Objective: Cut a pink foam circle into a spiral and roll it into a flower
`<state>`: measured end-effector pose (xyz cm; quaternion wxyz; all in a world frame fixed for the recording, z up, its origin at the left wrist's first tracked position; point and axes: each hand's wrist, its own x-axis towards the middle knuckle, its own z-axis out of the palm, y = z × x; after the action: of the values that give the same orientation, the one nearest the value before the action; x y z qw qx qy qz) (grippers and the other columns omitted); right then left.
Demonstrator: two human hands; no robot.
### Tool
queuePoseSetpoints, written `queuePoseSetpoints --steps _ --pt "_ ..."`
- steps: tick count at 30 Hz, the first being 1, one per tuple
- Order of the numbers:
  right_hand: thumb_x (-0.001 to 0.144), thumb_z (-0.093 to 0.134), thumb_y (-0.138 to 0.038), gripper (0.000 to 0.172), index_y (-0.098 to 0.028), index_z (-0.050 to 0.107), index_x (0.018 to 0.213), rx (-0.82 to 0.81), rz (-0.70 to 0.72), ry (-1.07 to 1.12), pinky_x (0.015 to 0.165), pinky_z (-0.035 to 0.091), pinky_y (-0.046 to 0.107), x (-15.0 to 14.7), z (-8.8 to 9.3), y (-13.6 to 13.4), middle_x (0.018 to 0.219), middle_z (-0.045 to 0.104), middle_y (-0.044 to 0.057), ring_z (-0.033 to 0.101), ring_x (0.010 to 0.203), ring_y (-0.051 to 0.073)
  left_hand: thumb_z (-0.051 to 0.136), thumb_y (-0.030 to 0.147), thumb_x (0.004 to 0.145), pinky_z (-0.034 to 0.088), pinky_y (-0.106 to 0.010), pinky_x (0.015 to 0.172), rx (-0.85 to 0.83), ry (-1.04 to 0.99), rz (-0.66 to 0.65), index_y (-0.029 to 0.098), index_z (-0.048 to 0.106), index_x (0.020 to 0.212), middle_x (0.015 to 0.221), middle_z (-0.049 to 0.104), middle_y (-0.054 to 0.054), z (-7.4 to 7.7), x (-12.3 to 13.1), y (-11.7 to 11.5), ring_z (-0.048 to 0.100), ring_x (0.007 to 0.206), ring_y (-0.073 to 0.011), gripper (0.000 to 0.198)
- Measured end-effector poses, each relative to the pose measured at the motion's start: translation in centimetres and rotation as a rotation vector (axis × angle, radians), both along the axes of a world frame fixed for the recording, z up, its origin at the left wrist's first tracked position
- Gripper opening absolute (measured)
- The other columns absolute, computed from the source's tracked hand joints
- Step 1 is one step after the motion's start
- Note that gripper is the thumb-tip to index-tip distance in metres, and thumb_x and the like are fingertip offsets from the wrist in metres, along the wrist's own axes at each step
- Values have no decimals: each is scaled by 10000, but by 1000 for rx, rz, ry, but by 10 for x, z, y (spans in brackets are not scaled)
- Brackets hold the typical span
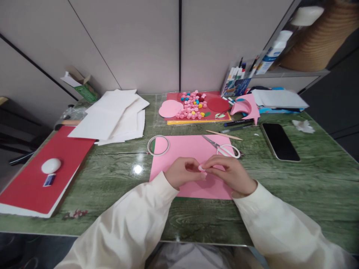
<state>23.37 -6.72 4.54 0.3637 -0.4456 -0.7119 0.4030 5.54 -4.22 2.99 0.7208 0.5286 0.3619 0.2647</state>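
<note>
Between my two hands is a small pink paper roll [201, 168], held in the fingertips above a pink paper sheet [168, 160]. My left hand [183, 172] is closed, its thumb and fingers pinching the piece from the left. My right hand [230, 172] pinches the same piece from the right. Scissors with white handles [228, 151] lie on the sheet just beyond my right hand. A roll of tape [158, 154] lies flat over the sheet's far left corner. The fingers hide part of the pink piece.
Many small pink paper pieces [193, 106] lie on a red folder at the back. White papers [112, 112] and a red board [36, 179] are on the left. On the right are a phone [280, 142], a pink cut-out [249, 106] and a wooden stick [224, 135].
</note>
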Motion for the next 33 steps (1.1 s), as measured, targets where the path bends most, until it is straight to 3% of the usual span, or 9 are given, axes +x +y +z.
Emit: queuePoseSetpoints --steps 20,33 --pt "761 598 -217 119 -202 679 847 62 -4 -71 687 475 295 1 -2 1 788 677 44 607 751 163 730 261 534 384 -231 583 -87 -28 -17 97 571 656 614 579 -11 4 0 1 512 588 -91 259" --pt "769 565 -190 85 -179 649 765 19 -43 -144 654 458 276 -6 6 -3 740 653 32 593 702 153 684 348 582 404 -261 628 110 150 -44 113 594 681 681 615 -41 -1 0 -1 540 651 -130 271"
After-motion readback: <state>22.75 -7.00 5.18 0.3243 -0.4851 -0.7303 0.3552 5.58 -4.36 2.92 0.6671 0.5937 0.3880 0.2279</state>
